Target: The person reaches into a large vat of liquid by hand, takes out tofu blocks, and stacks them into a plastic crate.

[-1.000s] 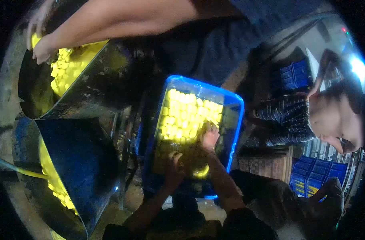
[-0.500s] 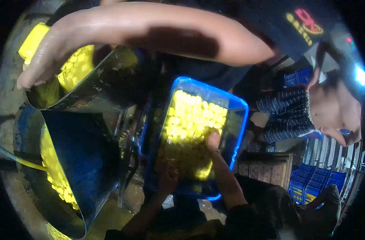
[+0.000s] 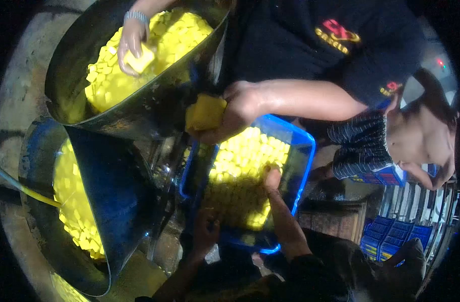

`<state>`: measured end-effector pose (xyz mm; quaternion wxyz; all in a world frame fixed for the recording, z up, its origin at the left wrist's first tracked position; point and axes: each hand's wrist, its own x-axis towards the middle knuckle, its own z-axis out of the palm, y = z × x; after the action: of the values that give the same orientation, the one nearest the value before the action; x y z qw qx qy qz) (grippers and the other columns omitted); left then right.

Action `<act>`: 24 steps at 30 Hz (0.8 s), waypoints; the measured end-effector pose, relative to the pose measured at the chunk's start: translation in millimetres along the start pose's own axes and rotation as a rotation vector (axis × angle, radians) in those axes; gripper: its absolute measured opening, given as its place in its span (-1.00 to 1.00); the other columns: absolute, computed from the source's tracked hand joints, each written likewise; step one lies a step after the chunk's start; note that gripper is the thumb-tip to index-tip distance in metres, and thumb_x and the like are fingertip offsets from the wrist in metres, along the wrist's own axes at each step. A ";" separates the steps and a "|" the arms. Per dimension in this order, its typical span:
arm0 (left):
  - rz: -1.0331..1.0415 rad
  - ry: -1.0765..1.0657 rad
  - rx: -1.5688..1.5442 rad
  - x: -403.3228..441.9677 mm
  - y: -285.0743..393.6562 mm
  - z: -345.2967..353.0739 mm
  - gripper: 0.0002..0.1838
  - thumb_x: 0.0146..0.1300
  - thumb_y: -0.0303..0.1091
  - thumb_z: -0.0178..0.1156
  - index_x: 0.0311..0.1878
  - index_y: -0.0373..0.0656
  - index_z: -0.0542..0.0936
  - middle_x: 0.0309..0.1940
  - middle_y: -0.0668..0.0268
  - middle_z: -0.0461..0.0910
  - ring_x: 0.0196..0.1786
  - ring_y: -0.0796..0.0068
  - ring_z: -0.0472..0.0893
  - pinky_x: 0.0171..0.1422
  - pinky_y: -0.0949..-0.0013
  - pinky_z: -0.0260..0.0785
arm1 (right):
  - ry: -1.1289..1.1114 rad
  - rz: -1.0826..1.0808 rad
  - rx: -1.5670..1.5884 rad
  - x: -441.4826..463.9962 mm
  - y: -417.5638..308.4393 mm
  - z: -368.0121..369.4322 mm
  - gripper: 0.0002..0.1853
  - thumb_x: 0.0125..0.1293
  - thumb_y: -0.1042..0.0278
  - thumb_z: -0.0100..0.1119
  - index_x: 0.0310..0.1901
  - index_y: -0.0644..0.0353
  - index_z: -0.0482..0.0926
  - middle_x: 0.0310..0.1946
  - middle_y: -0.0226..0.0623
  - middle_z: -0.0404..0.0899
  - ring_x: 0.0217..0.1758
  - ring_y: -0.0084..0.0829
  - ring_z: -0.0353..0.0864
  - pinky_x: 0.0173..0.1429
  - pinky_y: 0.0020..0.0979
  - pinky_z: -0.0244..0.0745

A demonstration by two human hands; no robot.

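Observation:
A blue plastic crate (image 3: 304,173) holds rows of small yellow blocks (image 3: 250,151) that look like tofu. My right hand (image 3: 272,178) reaches inside, near the right wall, with bent fingers down among the blocks. What its fingertips grip is hidden. Shadow covers my left hand (image 3: 206,229) by the crate's left side. Its fingers look curled, and I cannot make out anything in them. Across from me, a co-worker's hand (image 3: 240,108) holds a larger yellow block (image 3: 205,113) over the crate's far left corner. The co-worker's other hand (image 3: 133,43) grips another block (image 3: 140,59).
On the left stand two dark metal vats (image 3: 139,103) with yellow blocks in yellow liquid. A hose (image 3: 26,189) runs into the nearer one (image 3: 111,176). Another person (image 3: 416,136) stands at right, near stacked blue crates (image 3: 396,236) and a wooden panel (image 3: 335,216).
The co-worker's arm has swung from the far vat toward the crate with a yellow block. Their other hand now shows in that vat. My hands have barely moved.

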<state>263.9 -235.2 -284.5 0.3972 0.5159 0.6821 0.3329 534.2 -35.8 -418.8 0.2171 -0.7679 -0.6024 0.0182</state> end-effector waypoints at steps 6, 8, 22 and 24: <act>-0.105 0.042 -0.121 -19.5 26.7 -42.5 -0.61 0.23 -0.28 0.15 0.10 -0.20 0.42 -0.17 0.21 0.47 -0.21 0.38 0.52 -0.10 0.35 0.38 | -0.067 -0.041 0.072 -27.1 -18.6 -13.8 -0.71 0.00 0.30 0.25 -0.22 0.14 0.48 -0.23 -0.13 0.48 -0.15 -0.03 0.48 -0.19 -0.12 0.46; -0.065 0.072 -0.150 -25.7 25.5 -48.0 -0.61 0.24 -0.28 0.15 0.10 -0.21 0.42 -0.16 0.21 0.46 -0.21 0.39 0.52 -0.12 0.35 0.38 | -0.180 0.119 0.090 -42.4 -40.0 -23.0 -0.74 0.01 0.29 0.23 -0.25 0.14 0.49 -0.24 -0.14 0.49 -0.14 -0.04 0.47 -0.18 -0.13 0.45; -0.041 0.177 -0.247 -62.8 -25.1 -59.5 -0.79 0.11 -0.53 0.20 -0.14 -0.20 0.54 -0.16 0.20 0.48 -0.25 0.32 0.50 -0.20 0.28 0.40 | -0.294 -0.192 -0.096 -60.7 -20.2 -9.5 -0.76 0.12 0.23 0.10 -0.28 0.22 0.54 -0.45 -0.10 0.55 -0.31 -0.12 0.50 -0.13 -0.13 0.42; -0.029 0.200 -0.191 -62.6 -6.5 -64.5 -0.81 0.14 -0.48 0.21 -0.15 -0.22 0.53 -0.15 0.17 0.49 -0.21 0.27 0.50 -0.08 0.18 0.40 | -0.305 -0.262 -0.163 -63.4 -24.3 -15.5 -0.75 0.11 0.24 0.10 -0.27 0.23 0.54 -0.45 -0.10 0.55 -0.29 -0.13 0.50 -0.11 -0.12 0.42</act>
<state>213.4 -300.3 -247.9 0.3795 0.4299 0.6908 0.4404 499.1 -95.4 -411.0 0.0612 -0.6866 -0.7222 0.0569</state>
